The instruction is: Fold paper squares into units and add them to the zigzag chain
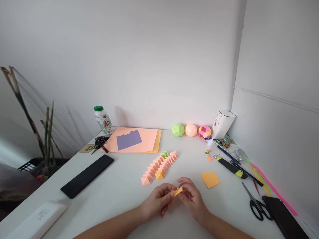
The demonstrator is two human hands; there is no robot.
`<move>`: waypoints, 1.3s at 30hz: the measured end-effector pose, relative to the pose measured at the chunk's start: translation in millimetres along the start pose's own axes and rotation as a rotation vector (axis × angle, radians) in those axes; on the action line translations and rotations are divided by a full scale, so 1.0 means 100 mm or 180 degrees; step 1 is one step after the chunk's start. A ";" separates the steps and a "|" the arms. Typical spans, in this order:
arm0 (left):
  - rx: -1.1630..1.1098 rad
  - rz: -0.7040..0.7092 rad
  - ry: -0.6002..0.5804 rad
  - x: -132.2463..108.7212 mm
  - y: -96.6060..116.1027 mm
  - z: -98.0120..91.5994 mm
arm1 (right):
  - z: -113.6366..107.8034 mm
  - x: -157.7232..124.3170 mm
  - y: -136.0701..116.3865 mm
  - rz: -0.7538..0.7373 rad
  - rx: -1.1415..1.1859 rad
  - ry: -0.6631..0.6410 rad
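Between both hands is a small folded piece of orange paper. My left hand pinches its left end with thumb and forefinger. At its right end, the thumb and fingers of my right hand close on the paper too. Just beyond the hands lie two slanting rows of folded paper pieces, mostly peach, with some orange ones at the near end and green ones at the far end. To the right of my right hand rests a square stack of orange paper.
Peach paper sheets lie at the back left, near a bottle and keys. Three paper balls sit along the wall. Right side: a utility knife, scissors, a black phone. A black slab lies left.
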State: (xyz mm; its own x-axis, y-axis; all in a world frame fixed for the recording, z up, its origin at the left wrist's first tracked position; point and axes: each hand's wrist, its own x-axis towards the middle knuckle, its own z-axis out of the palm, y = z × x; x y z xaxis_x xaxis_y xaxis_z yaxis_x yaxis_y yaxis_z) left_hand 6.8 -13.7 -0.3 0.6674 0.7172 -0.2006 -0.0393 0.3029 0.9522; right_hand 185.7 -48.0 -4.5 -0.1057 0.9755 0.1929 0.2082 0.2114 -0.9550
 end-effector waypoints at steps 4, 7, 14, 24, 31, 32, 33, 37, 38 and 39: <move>0.0382 -0.0008 -0.0104 -0.03 0.00 0.01 | 0.00 -0.01 -0.06 0.0276 0.0125 -0.0241; 0.0394 -0.0035 -0.0065 -0.04 0.01 0.02 | 0.00 -0.01 -0.08 0.0528 0.0258 -0.0299; 0.0125 0.0032 -0.0229 -0.06 0.05 0.03 | 0.00 -0.02 -0.09 0.0700 0.0182 -0.0393; -0.0347 0.0094 -0.0193 -0.05 0.03 0.03 | 0.00 -0.01 -0.15 0.0802 0.0244 -0.0474; -0.0334 0.0100 -0.0153 -0.05 0.01 -0.02 | 0.00 -0.01 -0.13 0.0772 0.0178 -0.0472; -0.0336 0.0119 -0.0157 -0.05 0.01 -0.03 | 0.00 -0.01 -0.13 0.0779 0.0181 -0.0483; -0.0343 0.0145 -0.0152 -0.05 0.01 -0.03 | 0.00 -0.01 -0.13 0.0784 0.0182 -0.0491; -0.0333 0.0214 -0.0173 -0.09 0.03 -0.01 | -0.01 -0.01 -0.15 0.0837 0.0182 -0.0553; -0.0314 0.0227 -0.0196 -0.09 0.03 -0.01 | -0.01 0.00 -0.15 0.0855 0.0190 -0.0574; -0.0296 0.0243 -0.0223 -0.10 0.03 -0.01 | -0.01 0.00 -0.15 0.0873 0.0209 -0.0599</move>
State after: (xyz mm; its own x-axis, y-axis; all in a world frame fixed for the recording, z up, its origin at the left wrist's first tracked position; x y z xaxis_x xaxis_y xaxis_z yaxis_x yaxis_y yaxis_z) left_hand -0.3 -19.4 4.4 0.7100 0.6958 -0.1088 -0.1584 0.3083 0.9380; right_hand 183.5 -51.6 10.3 -0.2333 0.9659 -0.1125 0.1913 -0.0678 -0.9792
